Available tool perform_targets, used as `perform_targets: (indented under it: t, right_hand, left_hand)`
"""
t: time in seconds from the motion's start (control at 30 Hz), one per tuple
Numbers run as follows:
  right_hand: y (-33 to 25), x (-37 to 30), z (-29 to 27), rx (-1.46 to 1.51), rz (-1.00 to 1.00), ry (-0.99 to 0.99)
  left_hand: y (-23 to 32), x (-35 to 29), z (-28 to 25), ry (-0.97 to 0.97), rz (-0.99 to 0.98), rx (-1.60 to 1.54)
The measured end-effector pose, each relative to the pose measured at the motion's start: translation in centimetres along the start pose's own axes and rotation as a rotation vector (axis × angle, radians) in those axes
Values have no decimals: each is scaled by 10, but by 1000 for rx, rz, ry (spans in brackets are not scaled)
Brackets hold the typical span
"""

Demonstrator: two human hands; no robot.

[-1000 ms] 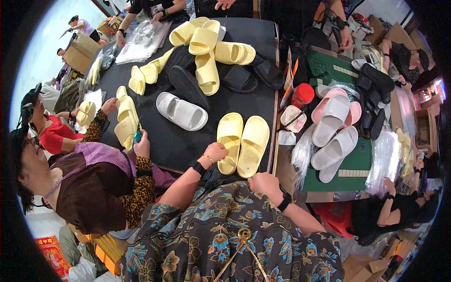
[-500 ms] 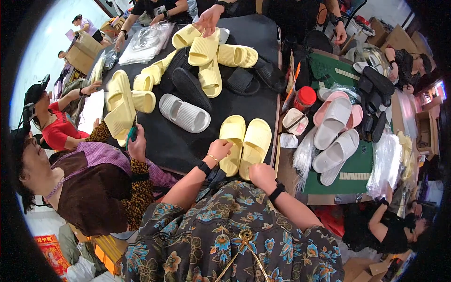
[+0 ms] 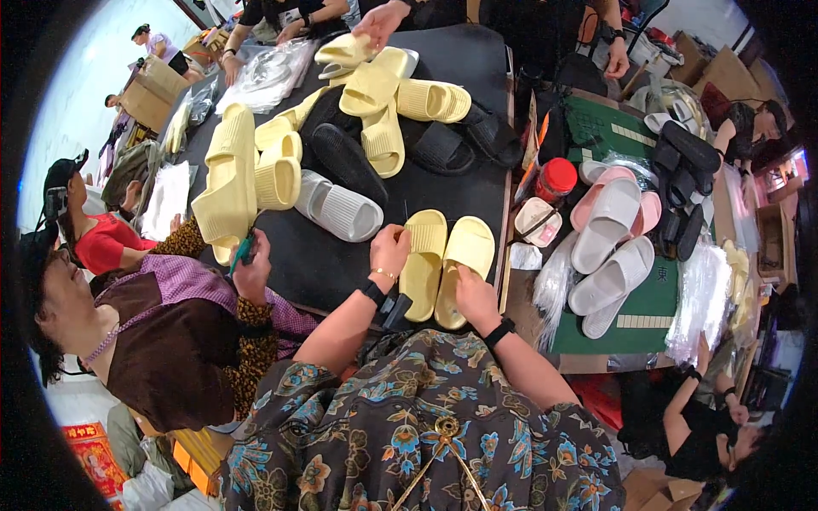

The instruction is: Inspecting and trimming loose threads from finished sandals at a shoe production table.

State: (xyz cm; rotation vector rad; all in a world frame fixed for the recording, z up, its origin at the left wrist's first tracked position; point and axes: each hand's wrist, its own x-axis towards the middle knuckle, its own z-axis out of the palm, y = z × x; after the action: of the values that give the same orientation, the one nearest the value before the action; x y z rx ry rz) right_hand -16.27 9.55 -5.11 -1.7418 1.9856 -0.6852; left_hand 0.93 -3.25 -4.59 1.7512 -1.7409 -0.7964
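Observation:
A pair of yellow slippers lies side by side at the table's near edge, toes pointing away from me. My left hand (image 3: 390,252) is closed beside the strap of the left yellow slipper (image 3: 421,255); whatever its fingers hold is hidden. My right hand (image 3: 476,301) has its curled fingers at the strap edge of the right yellow slipper (image 3: 470,245), over its footbed. Beyond my left hand rests a grey slipper (image 3: 339,207). On the left, a co-worker's hand (image 3: 251,266) holds green-handled scissors (image 3: 244,249) next to stacked yellow slippers (image 3: 228,183).
More yellow slippers (image 3: 381,89) and black slippers (image 3: 348,162) are heaped on the black table (image 3: 460,51); another person's hand (image 3: 382,23) reaches in there. At right, a green mat (image 3: 588,115) bears grey slippers (image 3: 605,221), plastic bags (image 3: 699,289) and a red-lidded jar (image 3: 555,177).
My left hand has moved left, off the left slipper's strap to its side. My right hand has gone forward onto the right slipper. The co-worker's yellow slippers on the left have shifted.

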Motion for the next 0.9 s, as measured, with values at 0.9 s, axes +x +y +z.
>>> perform_targets:
  t: [0.9]
  right_hand:
    - [68, 83, -33, 91, 455, 97]
  left_hand:
    - [15, 72, 41, -235, -124, 533]
